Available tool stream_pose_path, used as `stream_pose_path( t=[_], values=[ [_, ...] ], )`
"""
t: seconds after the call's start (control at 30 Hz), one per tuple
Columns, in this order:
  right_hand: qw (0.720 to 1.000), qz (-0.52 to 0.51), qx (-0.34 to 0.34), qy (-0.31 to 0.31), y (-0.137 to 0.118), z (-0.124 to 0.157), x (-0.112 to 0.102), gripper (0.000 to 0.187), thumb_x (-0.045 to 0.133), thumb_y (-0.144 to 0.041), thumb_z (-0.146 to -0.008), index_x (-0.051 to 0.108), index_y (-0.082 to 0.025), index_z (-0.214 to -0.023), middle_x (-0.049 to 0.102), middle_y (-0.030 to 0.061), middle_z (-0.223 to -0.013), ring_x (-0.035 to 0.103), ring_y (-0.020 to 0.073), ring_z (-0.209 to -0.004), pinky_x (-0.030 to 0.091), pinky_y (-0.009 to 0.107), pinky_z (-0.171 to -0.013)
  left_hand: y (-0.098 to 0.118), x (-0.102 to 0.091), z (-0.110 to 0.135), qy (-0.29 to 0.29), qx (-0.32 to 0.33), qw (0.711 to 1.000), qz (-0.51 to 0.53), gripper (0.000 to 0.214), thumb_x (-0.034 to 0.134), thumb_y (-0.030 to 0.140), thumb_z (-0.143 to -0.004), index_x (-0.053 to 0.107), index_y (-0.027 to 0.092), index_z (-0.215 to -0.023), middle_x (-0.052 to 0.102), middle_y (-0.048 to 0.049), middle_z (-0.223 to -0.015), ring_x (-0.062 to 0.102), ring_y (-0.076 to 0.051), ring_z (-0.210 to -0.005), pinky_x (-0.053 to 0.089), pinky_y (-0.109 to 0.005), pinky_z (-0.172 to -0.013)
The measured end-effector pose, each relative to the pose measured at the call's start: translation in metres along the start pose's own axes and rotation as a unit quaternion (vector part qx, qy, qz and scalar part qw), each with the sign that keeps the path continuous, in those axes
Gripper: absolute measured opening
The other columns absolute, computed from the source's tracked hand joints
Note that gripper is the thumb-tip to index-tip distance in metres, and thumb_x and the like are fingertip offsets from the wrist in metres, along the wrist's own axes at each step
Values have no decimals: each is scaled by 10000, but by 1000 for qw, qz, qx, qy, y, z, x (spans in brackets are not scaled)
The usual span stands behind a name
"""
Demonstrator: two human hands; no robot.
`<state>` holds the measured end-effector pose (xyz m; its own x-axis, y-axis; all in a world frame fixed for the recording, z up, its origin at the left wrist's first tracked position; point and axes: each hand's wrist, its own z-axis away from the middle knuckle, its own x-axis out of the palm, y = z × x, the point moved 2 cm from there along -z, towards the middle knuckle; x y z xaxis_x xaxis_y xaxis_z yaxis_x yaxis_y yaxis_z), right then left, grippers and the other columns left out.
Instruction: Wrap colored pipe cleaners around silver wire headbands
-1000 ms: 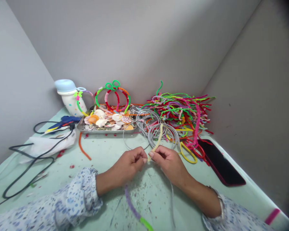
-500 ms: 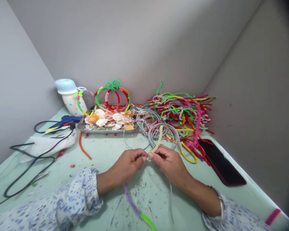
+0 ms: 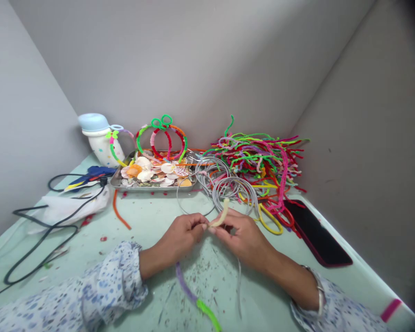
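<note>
At lower left, black cable point(image 3: 38, 233) looped over the pale green table point(image 3: 148, 216); above it, blue glue gun point(image 3: 91, 174) and white jug point(image 3: 98, 143). Left of centre, metal tray point(image 3: 124, 185) heaped with shells. At centre, pinches with the left hand point(image 3: 183, 236), fingertips clenched on the near end of a pale yellow pipe cleaner point(image 3: 222, 213). Grasps the same strand just to the right with the right hand point(image 3: 244, 237), possibly a thin grey wire too. Holds its free end tilted up, in front of grey wire hoops point(image 3: 235, 188). Further right, bright pipe cleaner pile point(image 3: 259, 159), then dark phone point(image 3: 316, 235) near the table's right edge.
</note>
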<state>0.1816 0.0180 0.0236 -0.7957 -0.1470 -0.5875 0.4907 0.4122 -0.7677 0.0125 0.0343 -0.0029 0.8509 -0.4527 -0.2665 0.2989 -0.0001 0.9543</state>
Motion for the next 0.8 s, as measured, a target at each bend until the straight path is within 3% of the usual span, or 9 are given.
stream_pose_path(
  t=[0.1, 0.17, 0.33, 0.47, 0.6, 0.8],
  values=[
    [999, -31, 6, -9, 1, -1, -1, 118, 568, -169, -839, 683, -186, -821, 616, 31, -867, 574, 148, -769, 442, 261, -687, -2, -1, -2, 11, 2, 1000, 17, 194, 519, 321, -828, 601, 153, -775, 409, 61, -542, 343, -93, -493, 254, -211, -478],
    [996, -72, 49, -13, 4, -3, 0, 153, 555, -155, -828, 674, -191, -916, 621, 26, -866, 574, 143, -753, 447, 253, -671, -3, -1, -3, 17, 1, 999, 37, 185, 522, 320, -829, 601, 156, -794, 410, 69, -528, 326, -84, -464, 251, -204, -464],
    [976, -145, 164, -19, 15, -3, 6, 125, 559, -163, -793, 651, -160, -878, 569, -21, -645, 507, 107, -580, 390, 210, -534, -3, 1, -3, 14, -6, 998, 55, 176, 494, 315, -851, 587, 166, -840, 420, 75, -518, 324, -71, -413, 253, -188, -422],
    [972, -141, 190, -13, 16, -2, 6, 83, 564, -157, -770, 643, -159, -793, 522, -42, -568, 440, 84, -497, 332, 194, -468, 1, 1, 0, 11, 31, 999, 16, 153, 494, 284, -856, 595, 169, -862, 455, 60, -558, 415, -86, -473, 323, -189, -463],
    [971, -137, 194, -16, 15, -2, 5, 105, 552, -145, -755, 652, -162, -782, 527, -40, -570, 468, 89, -505, 350, 197, -478, -2, 1, 2, 34, 72, 996, -38, 105, 537, 239, -827, 606, 170, -869, 542, 26, -668, 493, -108, -586, 376, -201, -537],
    [967, -141, 211, -16, 17, -3, 7, 102, 561, -166, -750, 662, -161, -767, 517, -43, -549, 457, 84, -480, 341, 196, -456, -7, 2, 0, 51, 66, 995, -46, 116, 547, 241, -816, 611, 170, -882, 600, 8, -709, 528, -118, -605, 394, -211, -555]
  ],
)
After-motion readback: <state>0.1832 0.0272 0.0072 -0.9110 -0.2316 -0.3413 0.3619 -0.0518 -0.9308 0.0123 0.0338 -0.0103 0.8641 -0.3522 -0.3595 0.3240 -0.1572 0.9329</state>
